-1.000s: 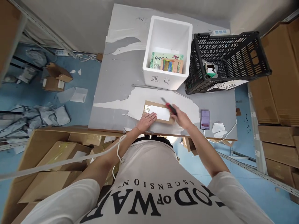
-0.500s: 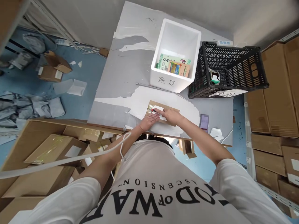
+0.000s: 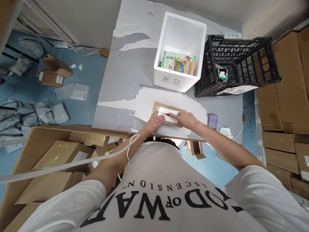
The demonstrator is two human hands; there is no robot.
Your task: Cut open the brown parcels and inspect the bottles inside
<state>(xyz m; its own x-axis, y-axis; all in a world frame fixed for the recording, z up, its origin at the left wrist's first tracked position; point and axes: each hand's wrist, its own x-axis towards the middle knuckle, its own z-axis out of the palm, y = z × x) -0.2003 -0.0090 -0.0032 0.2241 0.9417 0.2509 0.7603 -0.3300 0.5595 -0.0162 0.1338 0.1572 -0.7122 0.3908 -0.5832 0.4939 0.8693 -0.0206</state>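
A flat brown cardboard box (image 3: 173, 123) with a white label (image 3: 169, 110) lies near the table's front edge, shiny tape on its left end. My left hand (image 3: 155, 124) rests flat across the box's near left part, fingers stretched out. Wrapped in my right hand (image 3: 187, 120) is a slim box cutter (image 3: 167, 114) with a red part showing; its thin tip points left over the label. Most of its handle is hidden by the fingers, and I cannot tell whether the blade touches the box.
Behind the box stands a white foam box (image 3: 177, 82) with booklets inside, beside a black plastic crate (image 3: 238, 82). A purple item (image 3: 212, 121) lies at the right. A large carton (image 3: 38, 130) of smaller boxes stands front left, with a white cable (image 3: 79, 163) crossing over it.
My right hand has moved right along the box with the box cutter, from the taped left end to over the label. My left hand stays on the box.
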